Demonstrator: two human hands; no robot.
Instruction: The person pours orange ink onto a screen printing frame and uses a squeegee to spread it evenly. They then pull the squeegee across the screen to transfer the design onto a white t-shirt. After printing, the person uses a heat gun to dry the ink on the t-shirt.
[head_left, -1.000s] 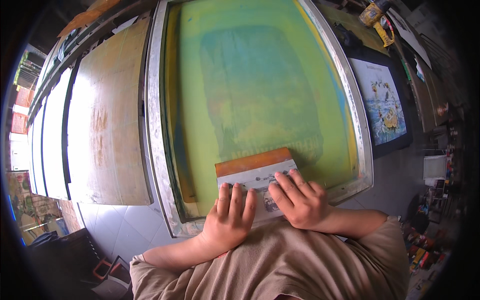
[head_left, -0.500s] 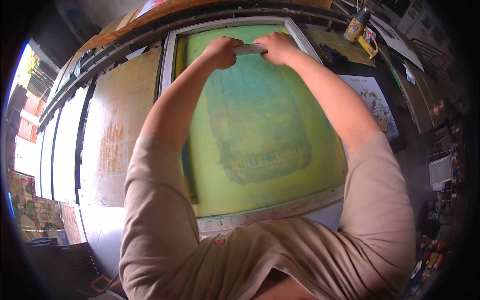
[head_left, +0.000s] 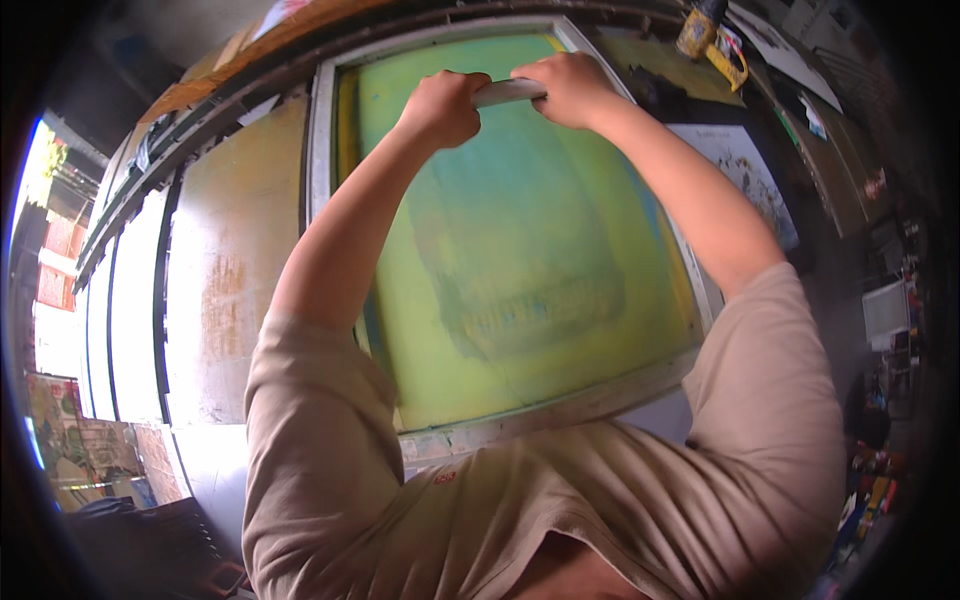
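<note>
A squeegee [head_left: 508, 92] spans between my hands near the far end of a framed yellow-green screen [head_left: 510, 230], which carries a darker blue-grey patch and a blurred, illegible band near its lower part. My left hand [head_left: 445, 108] grips the squeegee's left end with bent fingers. My right hand [head_left: 568, 90] grips the other end. Both forearms stretch out over the screen, and most of the squeegee is hidden by my fingers, with only its pale top bar showing.
Pale stained boards [head_left: 235, 260] lie left of the screen frame [head_left: 322, 140]. On the right are a printed picture [head_left: 730, 170] on dark backing, a yellow heat gun [head_left: 705, 45] and a brown board [head_left: 840, 170]. Cluttered shelving [head_left: 890, 360] stands at the far right.
Since a second ago my hands and the squeegee have moved from the near end of the screen to the far end. In the last half second they shifted only slightly.
</note>
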